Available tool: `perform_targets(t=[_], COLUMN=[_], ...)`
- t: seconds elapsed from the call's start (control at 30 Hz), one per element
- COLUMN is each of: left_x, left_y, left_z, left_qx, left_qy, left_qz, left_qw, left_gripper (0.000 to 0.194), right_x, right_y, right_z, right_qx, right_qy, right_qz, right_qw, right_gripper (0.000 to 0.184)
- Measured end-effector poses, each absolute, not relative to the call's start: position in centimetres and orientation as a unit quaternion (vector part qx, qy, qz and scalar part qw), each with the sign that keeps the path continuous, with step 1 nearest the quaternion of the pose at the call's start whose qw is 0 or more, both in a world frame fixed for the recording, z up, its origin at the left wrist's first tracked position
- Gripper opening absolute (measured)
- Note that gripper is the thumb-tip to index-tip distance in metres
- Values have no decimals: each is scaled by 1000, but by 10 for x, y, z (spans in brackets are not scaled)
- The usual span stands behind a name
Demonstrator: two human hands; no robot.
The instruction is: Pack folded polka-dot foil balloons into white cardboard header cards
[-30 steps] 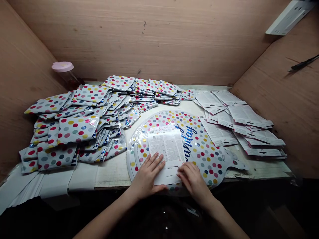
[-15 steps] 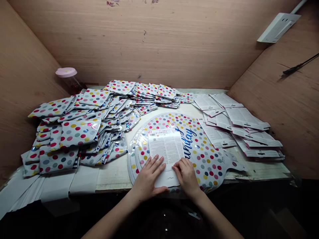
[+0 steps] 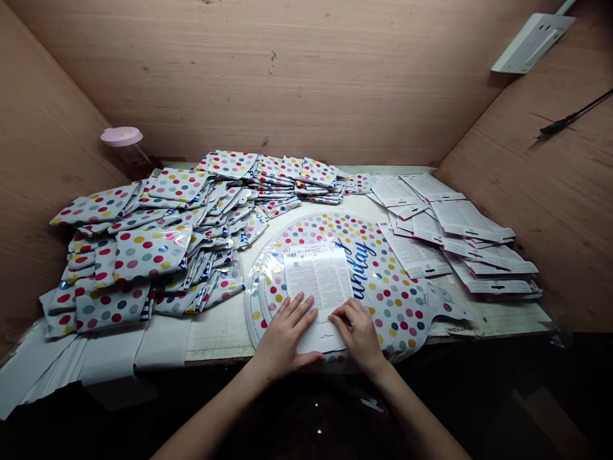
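Note:
A flat round foil balloon (image 3: 387, 287) with coloured dots and blue script lies on the table in front of me. A white printed card (image 3: 318, 281) rests on it. My left hand (image 3: 282, 332) lies flat on the card's near left part, fingers spread. My right hand (image 3: 359, 332) rests on the card's near right edge with fingers curled down onto it.
A large heap of folded dotted balloons (image 3: 158, 243) fills the table's left and back. Several loose printed cards (image 3: 454, 236) lie spread at the right. A pink-lidded jar (image 3: 122, 144) stands in the back left corner. Wooden walls (image 3: 306, 76) enclose the table.
My right hand has slid a little left and forward along the card's near edge. The left hand stays flat on the card.

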State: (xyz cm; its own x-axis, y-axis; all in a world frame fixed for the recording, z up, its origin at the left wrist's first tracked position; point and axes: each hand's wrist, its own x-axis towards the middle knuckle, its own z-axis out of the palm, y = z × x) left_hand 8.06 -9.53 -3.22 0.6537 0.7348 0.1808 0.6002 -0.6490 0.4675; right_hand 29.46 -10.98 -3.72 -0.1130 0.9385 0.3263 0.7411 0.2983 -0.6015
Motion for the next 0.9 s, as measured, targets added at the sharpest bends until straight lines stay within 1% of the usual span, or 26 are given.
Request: perform_targets(t=[0.27, 0.4, 0.47, 0.53, 0.57, 0.6, 0.63, 0.67, 0.73, 0.77, 0.83, 0.87, 0.9], left_x=[81, 82, 81, 81, 80, 79, 78, 77, 75, 75, 78, 80, 83], left_y=[-96, -97, -96, -96, -96, -96, -96, -97, -101, -103, -108, -110, -113], left_z=[-30, -29, -30, -33, -35, -36, -38, -40, -42, -42, -41, -39, -37], left_qx=[898, 905, 908, 912, 914, 918, 921, 923, 922, 919, 902, 889, 874], left_qy=[377, 374, 368, 358, 348, 335, 319, 301, 268, 259, 281, 310, 348], left_qz=[164, 150, 153, 163, 172, 185, 202, 223, 269, 290, 318, 325, 328], left_qw=[155, 136, 127, 118, 112, 106, 98, 88, 69, 64, 73, 83, 93], left_gripper=[79, 78, 78, 80, 80, 79, 75, 70, 53, 44, 25, 18, 15], right_x=[286, 297, 313, 332, 340, 346, 350, 350, 342, 336, 321, 315, 309], right_y=[-104, -118, -135, -153, -160, -164, -166, -166, -159, -154, -144, -140, -136], right_z=[-50, -36, -22, -8, -2, 2, 5, 5, 0, -5, -17, -23, -28], right_qx=[-578, -534, -479, -436, -436, -453, -474, -489, -478, -462, -437, -440, -451], right_qy=[-761, -797, -834, -856, -856, -849, -840, -833, -835, -839, -840, -832, -818], right_qz=[100, 125, 189, 251, 265, 264, 253, 239, 216, 207, 195, 195, 200], right_qw=[278, 254, 199, 117, 84, 68, 74, 97, 166, 200, 254, 276, 296], right_gripper=[21, 18, 12, 10, 13, 19, 23, 23, 12, 13, 23, 23, 21])
